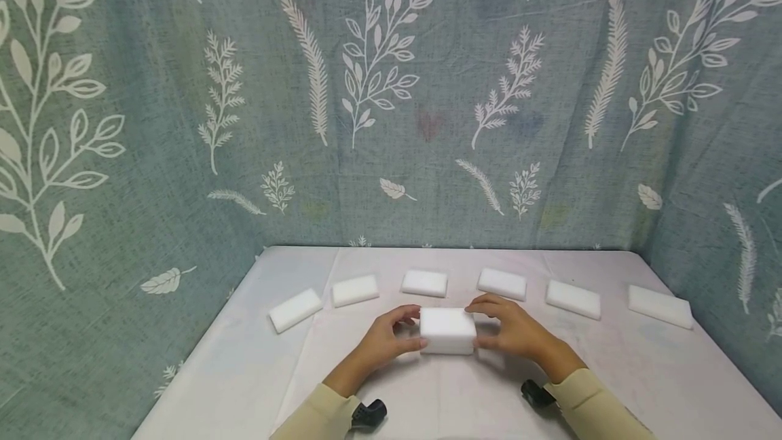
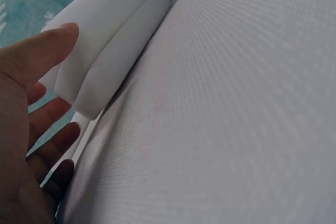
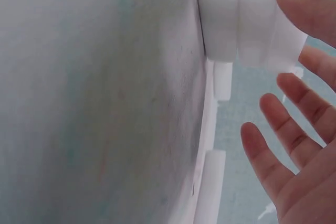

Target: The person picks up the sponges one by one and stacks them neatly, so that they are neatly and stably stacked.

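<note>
White rectangular sponges lie stacked flat on one another in a short stack (image 1: 448,339) at the middle of the table. In the right wrist view the stack shows three layers, with the bottom sponge (image 3: 218,19) resting on the tabletop. My left hand (image 1: 385,339) pinches the top sponge (image 2: 97,17) at its left end, thumb on the near side and index finger behind. At the opposite end my right hand (image 1: 518,330) holds the same sponge between thumb and index finger. The other fingers of both hands spread loosely below.
Several single white sponges lie in an arc behind the stack, from a tilted left sponge (image 1: 296,310) to a far-right sponge (image 1: 660,306). A pale cloth covers the table (image 1: 232,386). Leaf-patterned green-blue curtains (image 1: 440,182) enclose the back and sides.
</note>
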{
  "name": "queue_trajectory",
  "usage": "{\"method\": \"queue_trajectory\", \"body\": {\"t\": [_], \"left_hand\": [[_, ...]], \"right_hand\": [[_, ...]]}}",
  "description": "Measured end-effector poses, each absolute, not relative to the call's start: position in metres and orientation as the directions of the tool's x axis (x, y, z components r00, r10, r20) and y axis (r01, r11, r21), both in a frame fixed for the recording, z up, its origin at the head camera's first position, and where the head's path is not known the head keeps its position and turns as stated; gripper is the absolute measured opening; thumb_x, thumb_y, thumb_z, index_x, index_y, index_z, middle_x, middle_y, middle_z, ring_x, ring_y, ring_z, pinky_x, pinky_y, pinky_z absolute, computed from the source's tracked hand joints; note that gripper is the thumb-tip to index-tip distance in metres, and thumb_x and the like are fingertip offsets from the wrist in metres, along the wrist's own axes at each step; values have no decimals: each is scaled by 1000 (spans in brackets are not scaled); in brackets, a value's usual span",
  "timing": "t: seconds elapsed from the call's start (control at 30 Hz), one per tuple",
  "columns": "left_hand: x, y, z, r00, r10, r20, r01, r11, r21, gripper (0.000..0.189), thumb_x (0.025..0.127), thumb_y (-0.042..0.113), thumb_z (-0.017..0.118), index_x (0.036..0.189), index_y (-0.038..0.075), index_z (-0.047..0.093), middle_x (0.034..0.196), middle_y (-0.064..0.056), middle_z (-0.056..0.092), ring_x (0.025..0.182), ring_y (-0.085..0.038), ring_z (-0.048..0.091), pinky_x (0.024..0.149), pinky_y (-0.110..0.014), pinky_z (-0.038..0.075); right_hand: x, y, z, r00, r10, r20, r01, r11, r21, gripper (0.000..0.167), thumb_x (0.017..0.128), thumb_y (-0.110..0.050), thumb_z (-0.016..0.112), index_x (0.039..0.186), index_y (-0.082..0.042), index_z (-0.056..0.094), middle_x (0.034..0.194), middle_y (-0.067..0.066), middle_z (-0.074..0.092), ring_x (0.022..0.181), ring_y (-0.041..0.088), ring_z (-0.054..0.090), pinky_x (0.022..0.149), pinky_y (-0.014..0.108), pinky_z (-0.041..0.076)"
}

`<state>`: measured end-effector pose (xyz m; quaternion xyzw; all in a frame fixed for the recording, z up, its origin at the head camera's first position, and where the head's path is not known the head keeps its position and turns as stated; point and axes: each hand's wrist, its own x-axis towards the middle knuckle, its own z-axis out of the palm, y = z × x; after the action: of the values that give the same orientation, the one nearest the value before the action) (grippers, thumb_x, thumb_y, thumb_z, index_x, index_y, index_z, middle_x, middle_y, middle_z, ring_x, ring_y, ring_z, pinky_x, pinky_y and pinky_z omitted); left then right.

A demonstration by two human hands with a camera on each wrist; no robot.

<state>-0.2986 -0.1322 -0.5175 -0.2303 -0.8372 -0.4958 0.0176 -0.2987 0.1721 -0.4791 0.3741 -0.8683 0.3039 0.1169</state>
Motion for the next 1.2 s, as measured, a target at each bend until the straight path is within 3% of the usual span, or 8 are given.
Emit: {"method": "queue_trajectory", "body": {"t": [0.27,0.57,0.97,1.2], "left_hand": [[-296,-132,-515,-901,360,243,385,401,831,61,76,40,82,129,21,60,115,10,63,105,-15,58,95,-44,43],[-296,-132,-515,-899,360,251,390,394,832,62,76,38,82,131,21,58,117,8,63,105,-16,58,94,-43,44],[-296,-131,-515,-901,358,247,379,370,848,65,76,33,84,133,19,57,119,6,62,106,-18,58,95,-44,43],[-298,-130,-519,-901,356,249,370,329,869,69,76,22,85,137,11,53,122,-2,61,108,-27,58,96,-52,41]], "right_hand": [[-302,170,-482,-691,-580,431,-722,530,-444,50,75,-27,84,120,-14,67,121,-5,60,113,19,56,92,44,48],[-299,172,-479,-736,-560,381,-675,564,-475,52,75,-29,85,121,-15,67,123,-6,59,115,18,55,92,45,48],[-294,214,-478,-789,-512,341,-614,627,-479,50,77,-26,84,122,-10,67,125,0,59,117,26,55,91,49,47],[-290,235,-473,-824,-480,302,-567,677,-469,49,79,-25,82,122,-9,66,126,7,59,115,31,56,88,51,48]]}}
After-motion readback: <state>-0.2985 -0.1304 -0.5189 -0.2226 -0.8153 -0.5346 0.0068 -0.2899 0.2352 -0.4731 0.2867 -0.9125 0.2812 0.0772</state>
